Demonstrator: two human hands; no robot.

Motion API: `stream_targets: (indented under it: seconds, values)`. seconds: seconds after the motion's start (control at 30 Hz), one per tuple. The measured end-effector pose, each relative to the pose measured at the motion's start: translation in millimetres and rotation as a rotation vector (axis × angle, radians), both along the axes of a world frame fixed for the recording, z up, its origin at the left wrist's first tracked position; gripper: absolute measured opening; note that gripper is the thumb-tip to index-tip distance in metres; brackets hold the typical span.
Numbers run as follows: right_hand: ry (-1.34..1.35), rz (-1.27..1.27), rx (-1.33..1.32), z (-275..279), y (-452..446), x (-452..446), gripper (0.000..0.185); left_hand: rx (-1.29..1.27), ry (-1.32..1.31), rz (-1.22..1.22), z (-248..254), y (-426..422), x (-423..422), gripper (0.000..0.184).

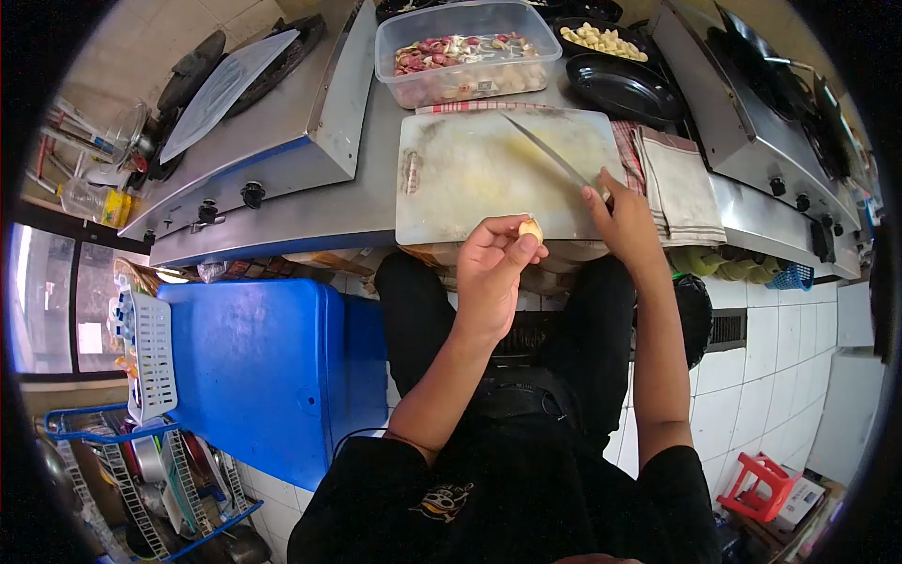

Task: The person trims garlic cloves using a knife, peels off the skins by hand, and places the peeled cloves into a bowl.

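My left hand (490, 273) pinches a pale garlic clove (532, 228) between thumb and fingers, just in front of the cutting board's near edge. My right hand (628, 224) is closed on the handle of a knife (548, 151). Its blade points away and to the left, over the white cutting board (451, 202), whose surface is stained yellowish. Whether the blade touches the board I cannot tell. Behind the board stands a clear plastic container (460, 26) with reddish and pale cloves and skins. A black dish of peeled cloves (603, 40) sits at the back right.
An oval black dish (625, 89) is beside the container. A folded cloth (678, 183) lies right of the board. Metal stoves (282, 122) flank the counter on both sides. A large blue box (244, 357) stands at my left, with a white basket (153, 357) at its side.
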State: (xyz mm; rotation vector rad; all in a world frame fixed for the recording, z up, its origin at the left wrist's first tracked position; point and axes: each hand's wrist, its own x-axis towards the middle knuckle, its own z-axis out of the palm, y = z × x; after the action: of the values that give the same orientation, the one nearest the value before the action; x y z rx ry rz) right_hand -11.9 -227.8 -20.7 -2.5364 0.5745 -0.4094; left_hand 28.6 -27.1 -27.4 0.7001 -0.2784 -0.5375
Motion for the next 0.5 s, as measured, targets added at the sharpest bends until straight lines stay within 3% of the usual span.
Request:
stream_targets:
  seconds: [0.33,0.47,0.5]
  values:
    - [-0.119,-0.006,0.12,6.6,-10.1,12.5,0.031,-0.011,0.006,0.024,2.7,2.7,0.8,0.022]
    - [-0.217,0.106,0.032,17.0,0.6,0.7,0.033,-0.006,-0.03,0.036,3.8,2.9,0.5,0.022]
    - [-0.245,0.152,0.278,20.4,8.8,-8.5,0.033,-0.019,-0.058,0.053,4.2,2.6,-0.2,0.022]
